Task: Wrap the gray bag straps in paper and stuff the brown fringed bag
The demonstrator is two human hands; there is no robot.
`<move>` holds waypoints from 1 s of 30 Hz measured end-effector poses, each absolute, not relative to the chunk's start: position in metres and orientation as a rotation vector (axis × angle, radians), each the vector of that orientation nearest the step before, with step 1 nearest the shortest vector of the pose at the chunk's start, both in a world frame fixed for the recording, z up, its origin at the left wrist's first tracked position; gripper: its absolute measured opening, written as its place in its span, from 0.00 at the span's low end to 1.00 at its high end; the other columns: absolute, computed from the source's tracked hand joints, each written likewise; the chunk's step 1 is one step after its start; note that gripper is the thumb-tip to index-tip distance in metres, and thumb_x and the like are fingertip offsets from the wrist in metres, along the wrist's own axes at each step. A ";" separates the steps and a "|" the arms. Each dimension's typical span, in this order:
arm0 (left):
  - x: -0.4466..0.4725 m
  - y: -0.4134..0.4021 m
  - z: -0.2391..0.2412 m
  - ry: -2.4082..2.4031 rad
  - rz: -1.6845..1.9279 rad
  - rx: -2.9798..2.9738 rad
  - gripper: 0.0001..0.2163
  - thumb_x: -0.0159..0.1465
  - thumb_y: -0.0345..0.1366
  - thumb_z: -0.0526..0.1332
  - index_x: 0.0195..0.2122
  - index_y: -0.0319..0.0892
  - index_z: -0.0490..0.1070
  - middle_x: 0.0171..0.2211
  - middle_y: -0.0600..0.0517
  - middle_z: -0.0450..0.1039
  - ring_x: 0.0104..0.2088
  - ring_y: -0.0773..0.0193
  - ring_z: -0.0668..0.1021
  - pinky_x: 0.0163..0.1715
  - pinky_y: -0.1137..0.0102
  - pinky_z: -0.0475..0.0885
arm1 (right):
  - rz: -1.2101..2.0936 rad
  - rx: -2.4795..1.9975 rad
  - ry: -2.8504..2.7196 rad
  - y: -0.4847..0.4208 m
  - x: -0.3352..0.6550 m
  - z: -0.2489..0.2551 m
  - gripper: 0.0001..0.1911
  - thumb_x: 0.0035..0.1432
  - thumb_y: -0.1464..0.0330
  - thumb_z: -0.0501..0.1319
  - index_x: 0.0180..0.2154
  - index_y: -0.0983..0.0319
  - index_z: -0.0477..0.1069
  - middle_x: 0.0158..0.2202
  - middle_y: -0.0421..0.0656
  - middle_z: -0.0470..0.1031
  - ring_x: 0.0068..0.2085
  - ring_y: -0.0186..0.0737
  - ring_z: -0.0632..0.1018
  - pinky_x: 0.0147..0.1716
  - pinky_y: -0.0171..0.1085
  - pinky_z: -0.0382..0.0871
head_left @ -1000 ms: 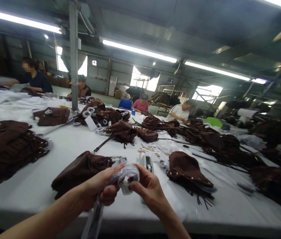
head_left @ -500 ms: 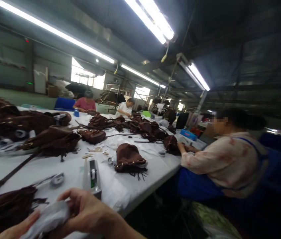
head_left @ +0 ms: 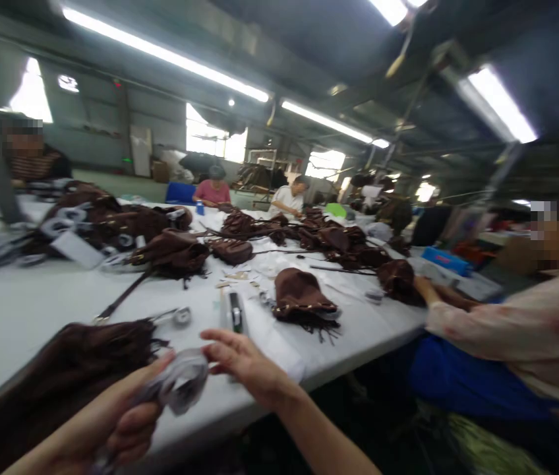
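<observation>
My left hand (head_left: 121, 415) grips a pale grey wrapped bundle (head_left: 180, 382) low in the picture, above the white table's (head_left: 22, 310) near edge. My right hand (head_left: 242, 359) touches the bundle's right end with spread fingers. A brown fringed bag (head_left: 66, 363) lies just left of my hands. Behind my right hand stands a white tape dispenser (head_left: 234, 311). The picture is blurred by motion.
Several brown fringed bags lie across the table, one (head_left: 302, 297) close on the right, a pile (head_left: 111, 224) at the back left. A person in a pale top (head_left: 521, 330) works at the right edge. Other people sit at the far side.
The view swung right, then partly back left. My hands and the bundle rose back into the picture. My right hand's fingers have spread at the bundle's end.
</observation>
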State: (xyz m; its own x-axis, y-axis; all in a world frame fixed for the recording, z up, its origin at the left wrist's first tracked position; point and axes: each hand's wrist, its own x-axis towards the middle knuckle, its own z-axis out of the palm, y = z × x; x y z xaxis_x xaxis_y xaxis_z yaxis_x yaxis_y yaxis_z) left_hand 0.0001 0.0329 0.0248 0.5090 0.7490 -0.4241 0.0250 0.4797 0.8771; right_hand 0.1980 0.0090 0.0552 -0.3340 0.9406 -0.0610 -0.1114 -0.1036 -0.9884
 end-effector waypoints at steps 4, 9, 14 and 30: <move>0.000 0.011 0.034 0.811 0.425 0.762 0.25 0.50 0.63 0.60 0.28 0.43 0.65 0.06 0.66 0.49 0.08 0.75 0.48 0.07 0.80 0.49 | 1.209 -1.103 -1.705 0.026 0.181 0.068 0.25 0.61 0.50 0.51 0.41 0.62 0.74 0.31 0.42 0.75 0.32 0.36 0.72 0.32 0.34 0.63; 0.008 0.012 0.035 0.806 0.440 0.864 0.26 0.51 0.64 0.58 0.27 0.43 0.64 0.06 0.65 0.51 0.08 0.76 0.49 0.07 0.80 0.50 | 0.878 -1.114 -1.951 0.025 0.156 0.068 0.21 0.63 0.57 0.51 0.29 0.62 0.75 0.24 0.39 0.72 0.27 0.34 0.69 0.28 0.32 0.60; 0.001 0.012 0.034 0.744 0.500 0.994 0.23 0.57 0.60 0.55 0.31 0.41 0.65 0.07 0.62 0.56 0.08 0.75 0.54 0.10 0.79 0.57 | 0.978 -1.107 -1.697 0.020 0.149 0.066 0.18 0.59 0.56 0.56 0.32 0.65 0.74 0.21 0.37 0.66 0.22 0.30 0.64 0.19 0.29 0.54; 0.029 -0.006 0.014 0.480 0.736 0.946 0.24 0.60 0.52 0.60 0.50 0.41 0.67 0.11 0.57 0.66 0.09 0.72 0.64 0.12 0.79 0.62 | 0.945 -1.025 -0.874 0.007 0.150 0.060 0.24 0.47 0.48 0.64 0.26 0.65 0.71 0.15 0.30 0.51 0.17 0.26 0.52 0.14 0.30 0.43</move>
State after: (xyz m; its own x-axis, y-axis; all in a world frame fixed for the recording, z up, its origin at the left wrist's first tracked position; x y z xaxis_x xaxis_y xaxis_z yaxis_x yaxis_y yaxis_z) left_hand 0.0287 -0.0057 0.0137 0.6648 0.7450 -0.0551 -0.3506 0.3762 0.8576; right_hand 0.1499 0.0067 0.0596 0.3420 0.9284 0.1454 -0.2171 0.2286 -0.9490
